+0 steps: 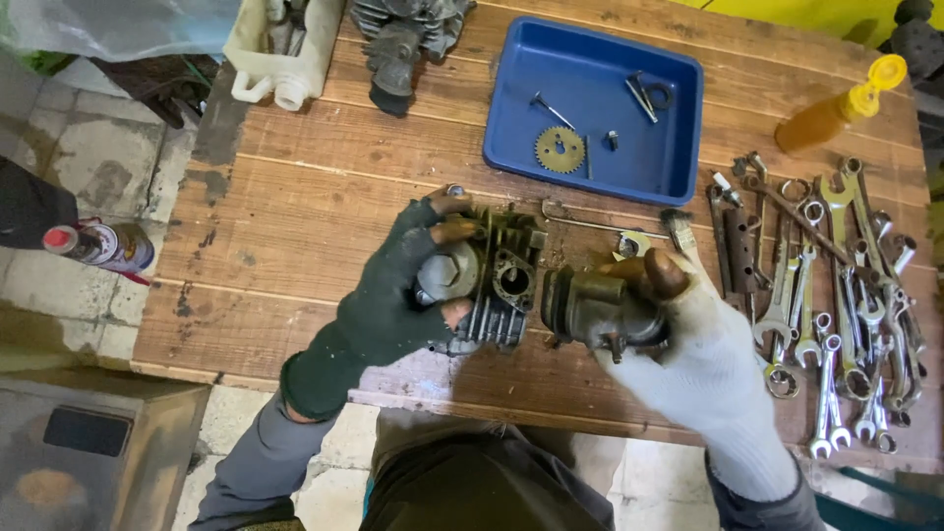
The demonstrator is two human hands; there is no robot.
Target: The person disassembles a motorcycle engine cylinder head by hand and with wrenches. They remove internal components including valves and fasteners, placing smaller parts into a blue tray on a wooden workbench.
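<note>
My left hand, in a dark fingerless glove, grips a finned grey engine cylinder head lying on the wooden table, fingers wrapped over its round end. My right hand, in a white fingerless glove, holds a greasy brownish carburetor-like part right beside the head's open port, almost touching it.
A blue tray at the back holds a toothed sprocket, a valve and small parts. Several wrenches lie at the right. An orange squeeze bottle, another engine part, a white jug and a spray can stand around.
</note>
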